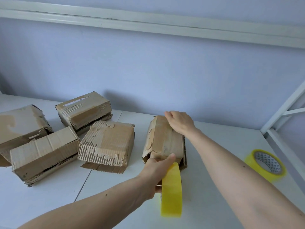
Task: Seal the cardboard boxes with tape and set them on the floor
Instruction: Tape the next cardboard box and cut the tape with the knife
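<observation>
Presently, five worn cardboard boxes lie on the white table (214,204). The box (165,141) being worked stands alone, right of the others, its long side running away from the viewer. The right hand (180,123) rests on its far top, palm down, fingers bent over the far edge; whether they clasp it cannot be told. The left hand (158,169) holds a yellow tape roll (171,190) on edge at the box's near end, thumb laid over the rim, the other fingers hidden behind the roll. Whether a strip joins roll and box cannot be told.

Four other boxes crowd the left half of the table. The torn box (106,144) sits nearest the worked one, a bare strip of table between them, a loose flap showing under its near side. Beside it lies the front-left box (44,152), its side seam gaping. Behind are the far-left box (21,126), cut by the frame edge, and the rear box (83,109), bearing a white label strip.

A second roll (265,164) lies flat at right, well apart from the worked box, near the table's right edge. A white metal frame (283,103) rises at the right rear corner. The wall (148,63) closes the far side, with a white beam (148,23) across it above. Open surface lies in the foreground beneath both forearms, and between worked box and second roll.
</observation>
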A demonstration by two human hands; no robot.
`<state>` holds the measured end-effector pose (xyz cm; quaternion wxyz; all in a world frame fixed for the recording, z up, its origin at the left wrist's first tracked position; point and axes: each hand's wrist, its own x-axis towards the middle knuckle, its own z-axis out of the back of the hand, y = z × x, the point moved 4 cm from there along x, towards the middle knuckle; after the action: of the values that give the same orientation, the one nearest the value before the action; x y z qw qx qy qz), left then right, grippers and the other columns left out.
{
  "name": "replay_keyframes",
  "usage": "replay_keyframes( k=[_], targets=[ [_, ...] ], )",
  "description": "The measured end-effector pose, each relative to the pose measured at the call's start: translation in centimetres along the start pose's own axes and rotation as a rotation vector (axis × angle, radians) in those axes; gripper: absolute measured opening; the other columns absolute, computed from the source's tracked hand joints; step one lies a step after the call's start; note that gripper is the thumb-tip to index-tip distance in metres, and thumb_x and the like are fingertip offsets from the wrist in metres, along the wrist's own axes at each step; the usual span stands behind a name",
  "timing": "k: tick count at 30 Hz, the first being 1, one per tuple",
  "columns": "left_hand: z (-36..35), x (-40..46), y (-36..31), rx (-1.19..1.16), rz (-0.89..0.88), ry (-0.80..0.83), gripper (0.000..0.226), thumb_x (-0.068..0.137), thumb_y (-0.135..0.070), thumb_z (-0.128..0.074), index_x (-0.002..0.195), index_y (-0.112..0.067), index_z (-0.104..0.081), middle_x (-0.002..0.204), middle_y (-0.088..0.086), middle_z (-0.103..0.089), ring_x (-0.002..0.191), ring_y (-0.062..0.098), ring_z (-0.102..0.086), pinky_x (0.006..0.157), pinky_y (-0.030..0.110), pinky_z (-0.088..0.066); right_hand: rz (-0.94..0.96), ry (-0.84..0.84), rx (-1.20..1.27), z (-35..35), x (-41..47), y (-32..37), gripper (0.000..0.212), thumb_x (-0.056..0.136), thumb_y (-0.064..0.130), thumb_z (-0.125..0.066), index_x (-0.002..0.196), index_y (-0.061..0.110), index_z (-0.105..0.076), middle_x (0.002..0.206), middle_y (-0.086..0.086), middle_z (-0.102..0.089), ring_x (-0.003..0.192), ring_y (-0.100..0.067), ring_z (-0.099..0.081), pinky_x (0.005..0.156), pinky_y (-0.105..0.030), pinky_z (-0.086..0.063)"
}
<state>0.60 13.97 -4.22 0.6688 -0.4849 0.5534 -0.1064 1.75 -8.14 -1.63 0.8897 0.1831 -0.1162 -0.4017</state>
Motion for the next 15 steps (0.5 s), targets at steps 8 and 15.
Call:
replay_keyframes(
  k=[8,15],
  targets=[
    [-0.5,1.2,-1.1,0.021,-0.038,0.006,0.041,0.09,-0.06,-0.064,0.114,-0.027,-0.059,0.108,0.01,-0.076,0.099,0.025,-0.074,0.077,0.037,-0.06,-0.013,0.121,-0.074,0.6,-1.7,0.7,0.057,0.105,0.049,-0.014,0.148,0.022,-0.041,0.159,0.0,-0.034,0.15,-0.02,-0.02,0.122,-0.051,-0.006],
    [-0.7,0.4,-0.5,-0.045,-0.046,0.123,0.028,0.089,-0.019,-0.062,0.115,-0.023,-0.05,0.076,0.015,-0.068,0.064,0.034,-0.069,0.071,0.042,-0.058,-0.03,0.197,-0.17,-2.7,-4.0,0.0,0.066,0.103,0.057,-0.007,0.161,0.025,-0.003,0.167,0.008,0.01,0.153,-0.011,0.014,0.123,-0.047,0.009]
  ],
)
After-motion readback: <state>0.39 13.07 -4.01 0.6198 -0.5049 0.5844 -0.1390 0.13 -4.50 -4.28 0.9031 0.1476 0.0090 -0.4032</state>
